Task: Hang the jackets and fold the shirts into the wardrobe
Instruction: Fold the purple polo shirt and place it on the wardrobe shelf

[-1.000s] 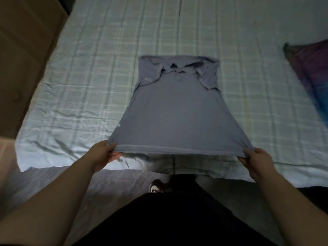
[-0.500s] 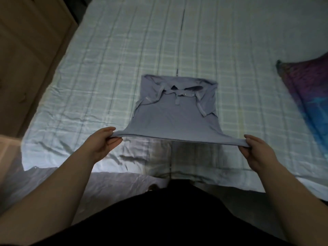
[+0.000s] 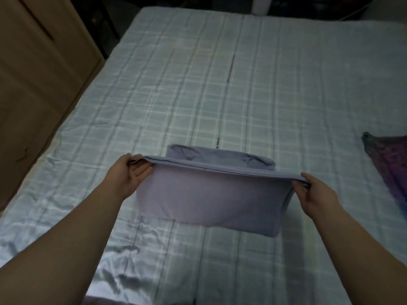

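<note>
While the left hand and the right hand each pinch one corner of the hem, the shirt lies on the bed, half folded toward its collar. If one corner slips, the fold may land crooked.

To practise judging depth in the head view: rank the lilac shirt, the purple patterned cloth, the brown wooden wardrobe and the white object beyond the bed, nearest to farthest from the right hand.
1. Lilac shirt: pinched by the right hand.
2. Purple patterned cloth: right edge.
3. White object: top, past the bed.
4. Brown wooden wardrobe: far left; too close to call against the white object.
</note>
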The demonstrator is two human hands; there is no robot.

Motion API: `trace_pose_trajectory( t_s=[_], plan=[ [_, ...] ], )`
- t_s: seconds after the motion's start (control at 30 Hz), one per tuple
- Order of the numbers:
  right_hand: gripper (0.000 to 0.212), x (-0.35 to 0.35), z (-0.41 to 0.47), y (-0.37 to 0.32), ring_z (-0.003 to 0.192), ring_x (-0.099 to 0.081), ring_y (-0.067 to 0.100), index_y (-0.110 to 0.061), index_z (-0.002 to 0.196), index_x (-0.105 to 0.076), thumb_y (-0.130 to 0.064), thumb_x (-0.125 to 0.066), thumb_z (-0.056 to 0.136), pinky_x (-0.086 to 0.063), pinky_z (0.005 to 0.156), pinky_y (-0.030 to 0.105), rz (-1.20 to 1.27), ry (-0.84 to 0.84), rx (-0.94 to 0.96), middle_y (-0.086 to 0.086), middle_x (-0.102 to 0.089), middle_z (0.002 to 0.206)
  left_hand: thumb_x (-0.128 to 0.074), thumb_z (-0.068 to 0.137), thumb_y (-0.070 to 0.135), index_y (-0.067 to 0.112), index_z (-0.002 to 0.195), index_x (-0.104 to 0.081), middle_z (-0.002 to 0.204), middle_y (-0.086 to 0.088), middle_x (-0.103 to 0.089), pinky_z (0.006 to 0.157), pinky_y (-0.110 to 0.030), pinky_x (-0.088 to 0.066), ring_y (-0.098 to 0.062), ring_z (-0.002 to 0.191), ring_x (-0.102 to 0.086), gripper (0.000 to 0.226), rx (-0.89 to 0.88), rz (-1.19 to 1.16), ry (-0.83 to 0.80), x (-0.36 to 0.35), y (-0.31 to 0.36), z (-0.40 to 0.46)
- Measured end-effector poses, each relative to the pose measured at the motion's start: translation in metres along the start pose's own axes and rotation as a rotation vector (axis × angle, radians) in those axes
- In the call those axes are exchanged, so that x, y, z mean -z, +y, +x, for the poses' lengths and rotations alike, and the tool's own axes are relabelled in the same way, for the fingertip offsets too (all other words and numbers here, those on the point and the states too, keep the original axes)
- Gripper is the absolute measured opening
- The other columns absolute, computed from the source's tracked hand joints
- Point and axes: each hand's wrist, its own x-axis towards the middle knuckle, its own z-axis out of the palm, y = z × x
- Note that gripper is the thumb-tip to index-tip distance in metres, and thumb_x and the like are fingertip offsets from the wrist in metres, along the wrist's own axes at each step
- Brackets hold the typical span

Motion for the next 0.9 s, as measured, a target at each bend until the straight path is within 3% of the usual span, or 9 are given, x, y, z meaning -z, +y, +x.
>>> trace_pose_trajectory(
  t_s=[0.1, 0.17, 0.3, 0.43, 0.5, 0.6, 0.67, 0.77, 0.9],
  plan=[
    [0.051, -0.024, 0.059, 0.011, 0.117, -0.061, 0.031, 0.0, 0.136, -0.053, -0.015, -0.069, 0.091, -0.039, 0.105, 0.03, -0.293, 0.068, 0.1, 0.019, -0.065, 0.124, -0.04, 0.104, 0.031, 0.008, 0.091, -0.061, 0.089, -0.015, -0.075, 0.089, -0.044, -0.051, -0.031, 0.1, -0.067, 0.033, 0.001, -0.006, -0.013, -0.029, -0.001, 0.056],
    [0.048, -0.035, 0.101, 0.02, 0.118, -0.061, 0.03, 0.0, 0.136, -0.052, -0.014, -0.067, 0.092, -0.041, 0.105, 0.028, -0.172, 0.063, 0.065, 0.017, -0.063, 0.127, -0.04, 0.104, 0.031, 0.009, 0.091, -0.06, 0.088, -0.015, -0.075, 0.086, -0.043, -0.052, -0.03, 0.101, -0.068, 0.033, 0.018, 0.01, -0.024, -0.041, -0.01, 0.103],
    [0.019, -0.061, 0.172, 0.042, 0.087, -0.068, 0.02, -0.002, 0.112, -0.06, -0.002, -0.052, 0.095, -0.06, 0.065, 0.023, -0.087, 0.113, 0.076, 0.012, -0.062, 0.112, -0.04, 0.103, 0.027, 0.008, 0.088, -0.058, 0.096, -0.017, -0.072, 0.096, -0.044, -0.051, -0.029, 0.101, -0.067, 0.031, 0.057, 0.038, -0.06, -0.052, -0.041, 0.197],
    [0.017, -0.064, 0.226, 0.07, 0.075, -0.072, 0.015, 0.0, 0.102, -0.062, -0.001, -0.046, 0.097, -0.059, 0.061, 0.024, -0.103, 0.051, 0.049, 0.012, -0.071, 0.095, -0.045, 0.099, 0.017, 0.006, 0.089, -0.058, 0.109, -0.017, -0.064, 0.101, -0.041, -0.05, -0.028, 0.106, -0.064, 0.02, 0.086, 0.005, -0.107, -0.051, -0.076, 0.256],
    [0.022, -0.06, 0.238, 0.077, 0.087, -0.071, 0.021, -0.002, 0.112, -0.058, -0.01, -0.041, 0.102, -0.061, 0.07, 0.03, -0.057, 0.059, 0.09, 0.013, -0.066, 0.104, -0.049, 0.098, 0.012, 0.005, 0.114, -0.058, 0.12, -0.015, -0.061, 0.095, -0.039, -0.053, -0.028, 0.111, -0.063, 0.02, 0.054, -0.039, -0.106, -0.048, -0.088, 0.266],
    [0.041, -0.053, 0.233, 0.081, 0.097, -0.069, 0.015, -0.004, 0.142, -0.039, -0.012, -0.041, 0.102, -0.059, 0.079, 0.026, -0.217, 0.033, 0.309, 0.018, -0.059, 0.128, -0.057, 0.088, 0.001, 0.024, 0.147, -0.032, 0.126, -0.01, -0.058, 0.095, -0.038, -0.052, -0.025, 0.116, -0.062, 0.068, -0.145, 0.023, -0.086, -0.048, -0.101, 0.258],
    [0.043, -0.049, 0.223, 0.092, 0.092, -0.068, 0.005, -0.011, 0.144, -0.039, -0.005, -0.043, 0.101, -0.056, 0.084, 0.022, -0.543, -0.008, 0.546, 0.013, -0.06, 0.127, -0.059, 0.085, -0.002, 0.027, 0.151, -0.025, 0.138, -0.005, -0.052, 0.104, -0.036, -0.047, -0.017, 0.121, -0.059, 0.08, -0.308, 0.245, -0.082, -0.052, -0.109, 0.247],
    [0.044, -0.053, 0.204, 0.115, 0.125, -0.054, 0.021, -0.014, 0.143, -0.046, -0.022, -0.044, 0.099, -0.039, 0.112, 0.039, -1.142, -0.03, 0.82, 0.01, -0.054, 0.14, -0.051, 0.094, 0.002, 0.014, 0.151, -0.031, 0.149, -0.001, -0.041, 0.112, -0.02, -0.033, -0.01, 0.131, -0.047, 0.061, -0.639, 0.845, -0.177, -0.054, -0.124, 0.235],
    [0.054, -0.05, 0.192, 0.155, 0.136, -0.039, 0.038, -0.007, 0.141, -0.049, -0.031, -0.036, 0.095, -0.027, 0.114, 0.052, -1.754, -0.203, 1.136, 0.021, -0.044, 0.148, -0.036, 0.097, 0.036, 0.017, 0.148, -0.041, 0.154, -0.012, -0.039, 0.118, -0.049, -0.022, -0.033, 0.143, -0.031, 0.055, -1.05, 1.711, -0.279, -0.041, -0.15, 0.23]
  ],
)
